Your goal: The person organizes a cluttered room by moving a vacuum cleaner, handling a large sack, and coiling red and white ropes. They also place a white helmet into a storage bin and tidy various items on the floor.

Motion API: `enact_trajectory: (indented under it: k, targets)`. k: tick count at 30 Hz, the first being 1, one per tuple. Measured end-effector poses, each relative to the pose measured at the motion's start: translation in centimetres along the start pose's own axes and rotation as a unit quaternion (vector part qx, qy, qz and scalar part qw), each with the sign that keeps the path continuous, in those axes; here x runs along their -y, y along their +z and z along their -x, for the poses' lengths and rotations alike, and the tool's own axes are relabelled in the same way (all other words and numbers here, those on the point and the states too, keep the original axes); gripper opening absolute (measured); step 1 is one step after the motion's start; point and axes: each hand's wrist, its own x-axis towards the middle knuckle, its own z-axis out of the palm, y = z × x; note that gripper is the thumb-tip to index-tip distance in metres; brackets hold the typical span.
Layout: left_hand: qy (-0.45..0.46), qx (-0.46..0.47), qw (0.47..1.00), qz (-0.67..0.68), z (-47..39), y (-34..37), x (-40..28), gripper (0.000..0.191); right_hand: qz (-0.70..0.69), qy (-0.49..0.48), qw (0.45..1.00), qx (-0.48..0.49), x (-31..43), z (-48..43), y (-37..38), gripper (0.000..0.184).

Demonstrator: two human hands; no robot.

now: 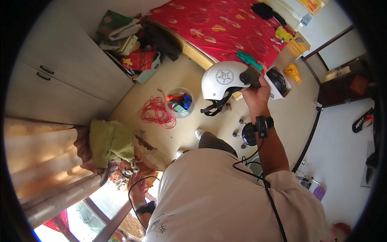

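A white open-face helmet [219,79] with a star emblem hangs in the air before me. My right hand [258,92] grips it by its dark visor [254,75], thumb uppermost. Black chin straps [215,108] dangle from its lower edge. On the lower left, my left hand [137,188] is close to a tangle of cords [121,175] beside the window. Its fingers are partly lost among the cords, so whether they grasp anything is unclear. A green towel [110,142] lies just beyond that tangle.
Coiled red cord [155,113] and a round tub of bottles [189,112] lie on the floor. Beyond stands a bed with a red cover [208,27]. A box [285,94] holds a black helmet [277,80]. A black wheeled stool [249,134] is near my right forearm; grey cabinets [69,72] stand left.
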Motion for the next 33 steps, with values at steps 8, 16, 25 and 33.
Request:
enact_trajectory:
  k: [8,16,25,33]
  targets:
    - [-0.024,0.012,0.999,0.022,-1.8,0.1,0.2,0.039,-0.046,-0.033,0.996,-0.074,1.1,-2.1,-0.3,0.041]
    - [-0.034,0.006,0.999,0.010,-3.5,0.6,-0.3,0.029,-0.056,-0.043,0.994,-0.086,1.4,-1.7,0.7,0.039]
    - [-0.033,-0.009,0.999,0.016,-3.9,1.1,-1.2,0.030,-0.023,-0.004,0.999,0.042,1.1,-0.8,-0.1,0.044]
    - [-0.024,0.022,0.999,0.018,-3.7,0.9,-1.2,0.033,0.050,-0.052,0.992,0.106,0.9,0.3,-0.2,0.048]
